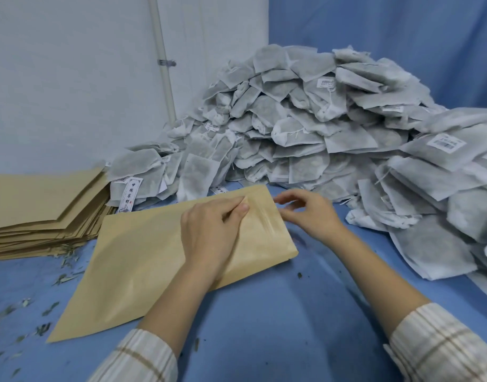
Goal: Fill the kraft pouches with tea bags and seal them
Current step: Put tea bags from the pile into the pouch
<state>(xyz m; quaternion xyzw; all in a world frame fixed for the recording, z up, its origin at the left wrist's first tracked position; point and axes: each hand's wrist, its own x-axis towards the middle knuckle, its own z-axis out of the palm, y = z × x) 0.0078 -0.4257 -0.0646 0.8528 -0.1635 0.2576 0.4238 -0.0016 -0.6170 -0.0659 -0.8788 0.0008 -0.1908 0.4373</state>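
Observation:
A large flat kraft pouch [137, 268] lies on the blue cloth in front of me, its mouth end pointing to the right. My left hand [209, 235] rests on the pouch near that end, thumb and fingers pinching its top layer. My right hand [305, 213] hovers just beyond the pouch's right edge, fingers loosely curled and blurred, holding nothing that I can see. A big heap of white tea bags [305, 125] with strings and paper tags rises behind and to the right.
A stack of empty kraft pouches [38, 210] lies at the left. Loose dried leaf bits [44, 312] are scattered on the blue cloth [278, 312] at lower left. A white wall with a pipe [165, 78] stands behind.

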